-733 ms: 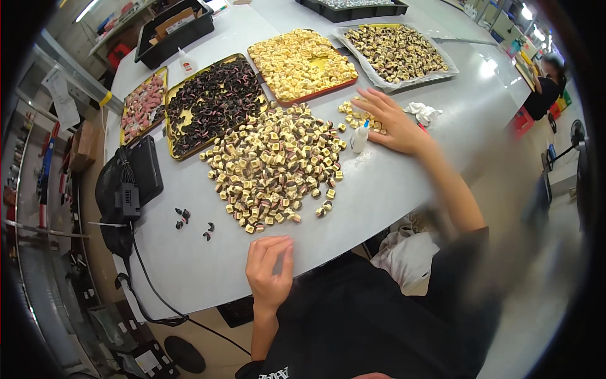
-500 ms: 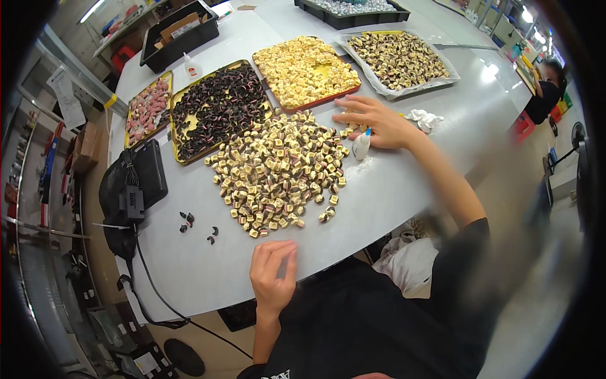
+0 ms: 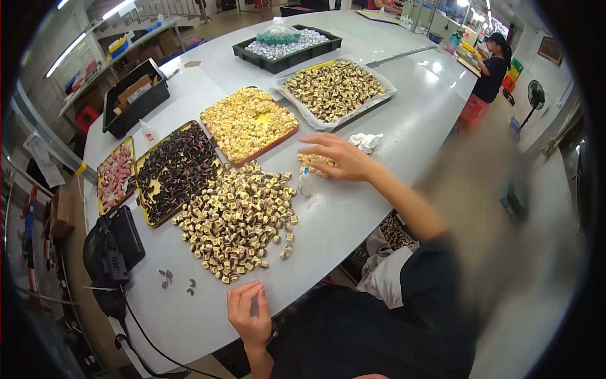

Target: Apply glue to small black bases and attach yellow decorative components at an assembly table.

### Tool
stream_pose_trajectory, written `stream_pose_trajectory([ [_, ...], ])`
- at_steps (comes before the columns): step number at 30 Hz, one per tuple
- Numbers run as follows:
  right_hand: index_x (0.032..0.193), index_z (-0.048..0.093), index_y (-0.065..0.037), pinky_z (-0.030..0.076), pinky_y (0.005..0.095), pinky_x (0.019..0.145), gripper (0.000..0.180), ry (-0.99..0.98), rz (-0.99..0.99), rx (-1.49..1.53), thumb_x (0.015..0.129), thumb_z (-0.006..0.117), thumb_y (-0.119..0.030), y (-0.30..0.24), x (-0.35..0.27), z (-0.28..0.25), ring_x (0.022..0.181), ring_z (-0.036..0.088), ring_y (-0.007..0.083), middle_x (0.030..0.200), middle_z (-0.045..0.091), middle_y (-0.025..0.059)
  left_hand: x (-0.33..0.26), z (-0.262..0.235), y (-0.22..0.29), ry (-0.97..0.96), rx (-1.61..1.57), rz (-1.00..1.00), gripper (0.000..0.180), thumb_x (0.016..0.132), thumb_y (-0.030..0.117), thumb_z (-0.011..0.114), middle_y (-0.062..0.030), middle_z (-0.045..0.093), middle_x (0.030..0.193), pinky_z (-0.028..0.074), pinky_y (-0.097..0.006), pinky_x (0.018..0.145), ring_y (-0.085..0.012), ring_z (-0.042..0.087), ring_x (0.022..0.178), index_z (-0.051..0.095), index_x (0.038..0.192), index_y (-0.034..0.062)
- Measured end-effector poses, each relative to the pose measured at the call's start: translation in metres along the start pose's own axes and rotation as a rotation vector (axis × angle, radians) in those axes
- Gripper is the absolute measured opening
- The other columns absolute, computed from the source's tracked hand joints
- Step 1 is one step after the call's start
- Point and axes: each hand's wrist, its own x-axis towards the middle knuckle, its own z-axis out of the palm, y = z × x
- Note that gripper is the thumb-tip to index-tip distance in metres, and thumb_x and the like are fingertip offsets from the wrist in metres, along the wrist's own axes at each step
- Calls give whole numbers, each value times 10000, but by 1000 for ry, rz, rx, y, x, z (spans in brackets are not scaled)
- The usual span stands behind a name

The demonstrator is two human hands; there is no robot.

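Observation:
A heap of small cream, dark and pink blocks [image 3: 237, 218] lies on the grey table. My right hand [image 3: 341, 159] hovers beyond its right side, fingers stretched and slightly apart, over a small patch of pale pieces [image 3: 325, 162]. Just beside that hand, a small white squeeze bottle [image 3: 305, 185] with a blue tip stands upright. At the table's near edge, below the heap, is my left hand [image 3: 250, 316]. Its fingers are loosely bent, with the thumb apart and nothing visible in it.
Trays hold pink pieces [image 3: 116, 175], dark curved pieces [image 3: 173, 165], cream pieces [image 3: 243, 120] and finished-looking blocks [image 3: 334, 88]. Crumpled white tissue [image 3: 365, 142] lies right of my right hand. A black device with a cable [image 3: 126, 237] sits left. Another person [image 3: 494, 69] sits far right.
The view has swung, so the table's contents appear lower and further left, and more of the room shows. Both hands keep nearly the same places beside the heap.

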Motion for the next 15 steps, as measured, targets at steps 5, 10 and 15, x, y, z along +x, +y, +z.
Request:
stream_pose_trajectory([
  [5,1237,486,-63,358,369,996,438,160,207,450,814,597,-91,-37,-23,-9,1189,442,254,1283,470,117,-1,-3,2,114,0,-15,127,749,-20,596,-106,618,874,447,-359,749,-280,563,818,622,868,16],
  [10,1254,460,-56,384,357,956,527,142,226,395,787,673,-174,-63,-33,12,1155,462,246,1241,497,124,-1,-28,-8,215,230,-27,142,790,8,577,-135,591,962,427,-378,831,-300,547,914,606,927,-10],
  [15,1243,468,-36,406,334,951,535,119,290,384,773,696,-152,-61,-23,32,1124,493,213,1240,506,110,7,-54,-29,306,686,-144,210,800,20,577,-124,534,1101,367,-391,920,-289,463,1071,593,1008,-6],
])
